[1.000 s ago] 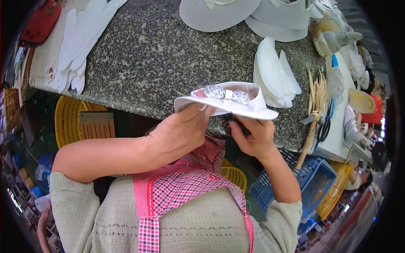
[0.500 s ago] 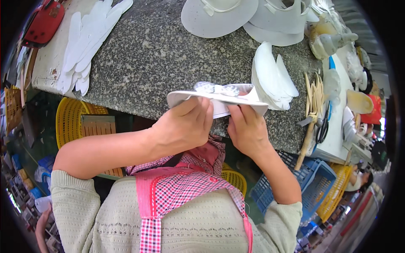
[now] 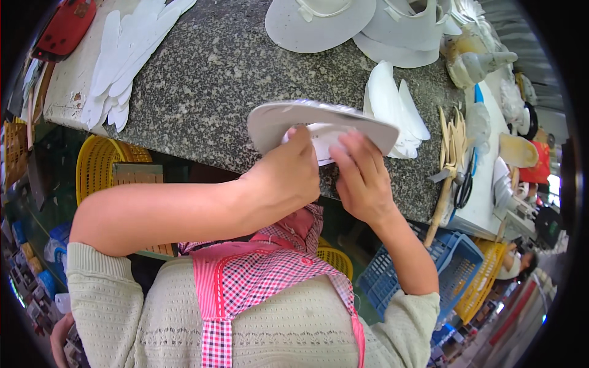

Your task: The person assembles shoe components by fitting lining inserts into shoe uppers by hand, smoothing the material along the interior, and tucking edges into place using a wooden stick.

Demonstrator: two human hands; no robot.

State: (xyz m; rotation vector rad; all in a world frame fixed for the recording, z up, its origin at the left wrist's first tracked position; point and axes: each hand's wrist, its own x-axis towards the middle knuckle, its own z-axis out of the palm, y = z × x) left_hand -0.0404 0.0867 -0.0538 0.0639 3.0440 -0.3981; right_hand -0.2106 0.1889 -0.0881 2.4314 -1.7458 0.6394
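Observation:
In front of me, above the near edge of the stone slab, a white shoe upper [image 3: 267,126] with a wide flat rim is tilted so its underside and inner opening face me. My left hand [image 3: 282,178] is closed on the inner edge of that opening, thumb on top. The fingers of my right hand [image 3: 369,187] are bent against the opening's right side, and their tips are blurred. Just behind the upper's right end lies a stack of white insoles [image 3: 383,101]. The bow seen earlier on the upper's top is mostly hidden.
Several more white insoles [image 3: 132,58] lie at the far left of the speckled slab [image 3: 215,80]. Other wide-rimmed uppers [image 3: 316,27] sit at the back. To the right are a wooden-handled brush [image 3: 453,147], scissors [image 3: 466,191] and a blue basket [image 3: 457,264]. A yellow basket [image 3: 92,172] stands lower left.
The shoe upper has tipped up, so its underside now shows instead of its top with the bow. My right fingers have shifted into the opening; my left hand has turned with the upper.

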